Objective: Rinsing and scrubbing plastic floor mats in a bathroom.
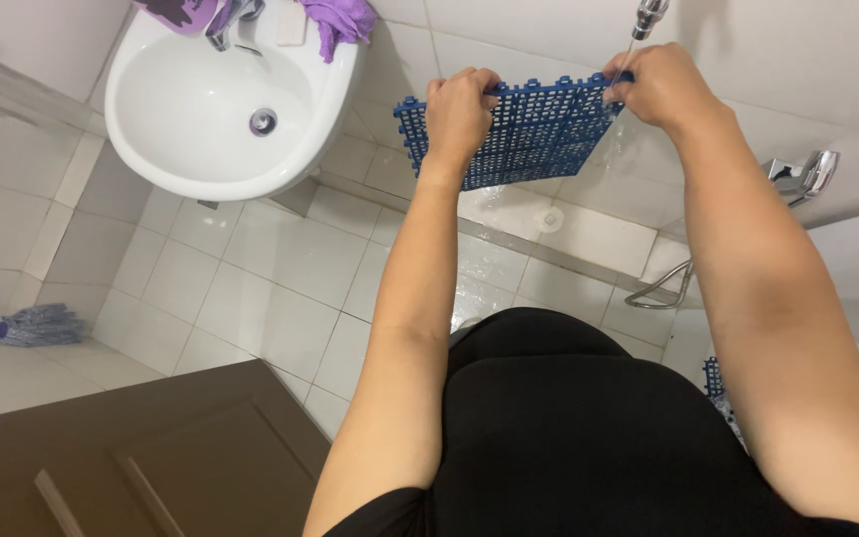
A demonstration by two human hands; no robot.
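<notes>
There are no boxes, packs, labels, signs or screens to see in this bathroom, near or far.

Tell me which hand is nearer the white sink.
Left. The left hand grips the blue grid mat's edge just right of the sink; the right hand holds the mat's far edge.

Both bare arms reach forward and away from the body, roughly parallel, elbows only slightly bent. The left hand [457, 111] is curled into a closed grip, knuckles up, fingers folded over and thumb tucked beneath, wrist straight in line with the forearm. The right hand [654, 88] sits a little farther out and higher, also clenched, its back turned upward and wrist bent slightly inward. The two hands are held well apart at nearly the same level. The right forearm looms larger, nearer the camera.
</notes>
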